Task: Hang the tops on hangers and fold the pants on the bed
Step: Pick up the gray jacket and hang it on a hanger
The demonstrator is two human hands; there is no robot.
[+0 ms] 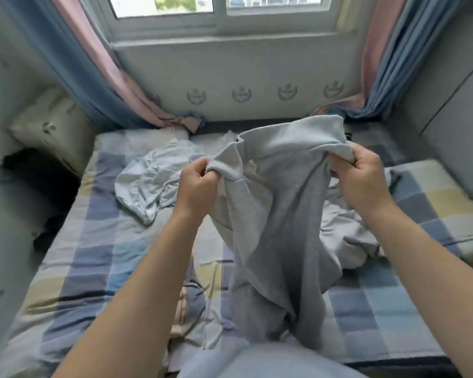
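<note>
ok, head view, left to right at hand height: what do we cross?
pillow → crumpled white garment → left hand → grey garment, gripped by both hands → right hand → folded checked quilt

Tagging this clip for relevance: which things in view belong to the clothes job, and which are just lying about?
Job: grey sweatshirt, gripped by left hand and right hand; crumpled white garment; pale garment at right; checked bed.
Lying about: pillow; curtains; checked quilt.
</note>
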